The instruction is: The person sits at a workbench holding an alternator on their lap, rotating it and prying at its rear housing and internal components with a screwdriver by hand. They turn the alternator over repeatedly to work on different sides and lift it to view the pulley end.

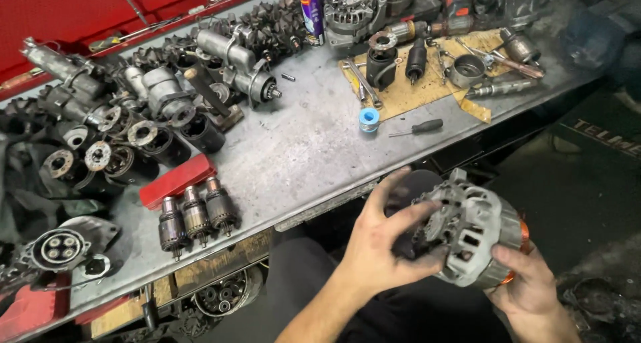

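A: What lies far to the left of the hands?

B: On the grey metal workbench (307,149), well left of the left hand, there is a heap of dark starter motors (127,116). Nearer to the bench edge, three small armatures (197,216) stand side by side, just beside a flat red block (177,181).

A: And the left hand itself?

B: The left hand (384,239) is half open, its fingers spread and curled. They grip a dark, greasy part (417,239) at the left face of the alternator (477,239). I cannot tell exactly what this part is.

A: Where is the alternator?

B: It is between both hands, below the bench edge, above the person's lap. Its housing is silver-grey with slots, and a copper-coloured ring shows at its right side.

A: The right hand?

B: The right hand (527,286) is under the alternator, at its right lower side. The fingers wrap around the housing and carry it.

A: What is above the hands, on the bench?

B: A blue roll (368,118) and a black screwdriver (417,127) lie near each other. Further up and to the right, a brown cardboard sheet (427,82) bears several metal parts.
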